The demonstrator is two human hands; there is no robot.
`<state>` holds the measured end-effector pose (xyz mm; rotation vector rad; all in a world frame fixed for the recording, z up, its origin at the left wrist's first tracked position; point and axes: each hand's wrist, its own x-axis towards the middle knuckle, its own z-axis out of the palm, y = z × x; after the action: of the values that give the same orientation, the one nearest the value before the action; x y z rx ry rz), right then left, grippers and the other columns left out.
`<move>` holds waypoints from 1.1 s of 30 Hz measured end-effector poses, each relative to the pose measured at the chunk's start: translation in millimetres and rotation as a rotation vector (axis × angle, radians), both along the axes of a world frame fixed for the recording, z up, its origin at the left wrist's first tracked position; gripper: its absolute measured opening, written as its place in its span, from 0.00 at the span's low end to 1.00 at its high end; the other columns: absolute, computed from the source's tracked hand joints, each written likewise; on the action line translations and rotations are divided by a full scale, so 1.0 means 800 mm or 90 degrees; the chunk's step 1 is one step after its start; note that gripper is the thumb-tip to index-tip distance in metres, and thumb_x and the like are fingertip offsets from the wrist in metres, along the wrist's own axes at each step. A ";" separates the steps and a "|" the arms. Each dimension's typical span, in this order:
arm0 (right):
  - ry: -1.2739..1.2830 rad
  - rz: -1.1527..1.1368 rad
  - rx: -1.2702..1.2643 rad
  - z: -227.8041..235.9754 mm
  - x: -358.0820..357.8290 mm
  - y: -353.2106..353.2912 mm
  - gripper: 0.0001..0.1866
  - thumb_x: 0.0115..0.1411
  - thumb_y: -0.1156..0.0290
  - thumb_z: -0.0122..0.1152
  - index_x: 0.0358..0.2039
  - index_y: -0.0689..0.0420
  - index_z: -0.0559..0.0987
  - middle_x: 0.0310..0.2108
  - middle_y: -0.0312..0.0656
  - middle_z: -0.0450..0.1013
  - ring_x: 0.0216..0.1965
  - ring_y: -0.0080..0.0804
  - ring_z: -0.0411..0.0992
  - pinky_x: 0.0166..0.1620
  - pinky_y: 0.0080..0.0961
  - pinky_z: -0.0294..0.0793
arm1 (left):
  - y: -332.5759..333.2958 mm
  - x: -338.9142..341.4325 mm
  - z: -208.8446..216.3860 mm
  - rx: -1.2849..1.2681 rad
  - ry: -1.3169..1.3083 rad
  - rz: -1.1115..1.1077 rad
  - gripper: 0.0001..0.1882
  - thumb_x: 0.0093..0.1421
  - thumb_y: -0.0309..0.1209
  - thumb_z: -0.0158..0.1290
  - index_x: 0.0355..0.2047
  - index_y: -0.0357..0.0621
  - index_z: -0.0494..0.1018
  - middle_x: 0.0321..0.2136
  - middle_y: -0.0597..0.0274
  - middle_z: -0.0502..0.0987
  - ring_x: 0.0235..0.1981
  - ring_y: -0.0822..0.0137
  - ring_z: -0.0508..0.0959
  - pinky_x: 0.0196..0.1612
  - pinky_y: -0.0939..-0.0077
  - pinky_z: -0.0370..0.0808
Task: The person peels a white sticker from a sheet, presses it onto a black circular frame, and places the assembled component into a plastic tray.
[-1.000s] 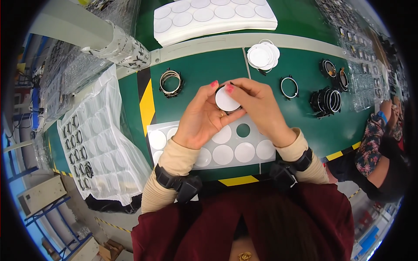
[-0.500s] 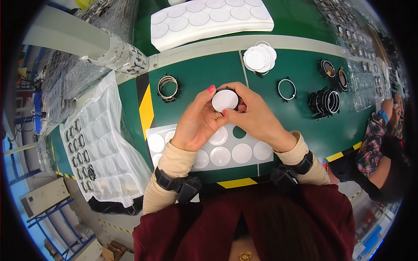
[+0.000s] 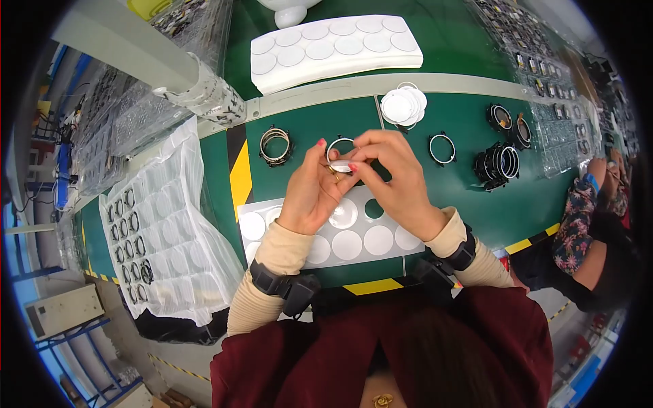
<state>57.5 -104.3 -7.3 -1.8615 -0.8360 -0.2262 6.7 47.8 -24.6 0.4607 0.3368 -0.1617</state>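
Just above the sheet, my left hand (image 3: pixel 309 194) has its fingers closed round a thin ring (image 3: pixel 339 139) with a dark edge and a pale rim. At the ring's near side a round white disc (image 3: pixel 342 166) stands tilted, almost edge-on. My right hand (image 3: pixel 391 173) pinches this disc between thumb and fingertips. Whether the disc still touches the ring I cannot tell. Below both hands lies a pale sheet (image 3: pixel 360 228) of round white stickers, with one round gap showing the green table.
Small rings (image 3: pixel 275 146) stand left of my hands, and a single ring (image 3: pixel 442 149) lies to the right. Stacked black rings (image 3: pixel 496 165) sit farther right. White discs (image 3: pixel 401 107) are piled beyond. A tray of rings (image 3: pixel 163 231) is at left; a co-worker's sleeve (image 3: pixel 571 224) shows right.
The white disc lay flat across the ring, facing up; now it is tipped up and the ring's middle shows open. My right fingers have shifted onto the disc's edge.
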 end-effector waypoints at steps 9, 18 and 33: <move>-0.156 -0.243 -0.308 0.025 0.073 -0.022 0.15 0.46 0.77 0.63 0.37 0.61 0.75 0.37 0.42 0.70 0.39 0.36 0.68 0.38 0.25 0.68 | -0.006 0.004 0.018 -0.076 0.003 -0.079 0.10 0.63 0.31 0.33 0.27 0.39 0.60 0.45 0.36 0.68 0.51 0.48 0.68 0.56 0.61 0.66; -0.048 0.062 -0.260 0.037 -0.008 -0.061 0.29 0.40 0.72 0.68 0.46 0.57 0.71 0.41 0.45 0.69 0.42 0.44 0.67 0.43 0.33 0.68 | -0.015 -0.009 0.024 0.050 -0.017 -0.249 0.16 0.64 0.32 0.35 0.45 0.31 0.61 0.48 0.38 0.67 0.52 0.51 0.69 0.55 0.63 0.67; -0.106 -0.015 -0.315 0.031 -0.040 -0.026 0.29 0.42 0.66 0.66 0.46 0.60 0.69 0.42 0.47 0.66 0.45 0.45 0.64 0.47 0.34 0.65 | 0.031 -0.057 0.080 0.851 -0.027 -0.342 0.12 0.55 0.31 0.54 0.38 0.39 0.70 0.38 0.57 0.74 0.33 0.64 0.77 0.33 0.72 0.73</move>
<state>25.8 -125.1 17.1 -2.3377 -1.0546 -0.2029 -38.9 72.9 39.1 1.8796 0.2335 -0.4458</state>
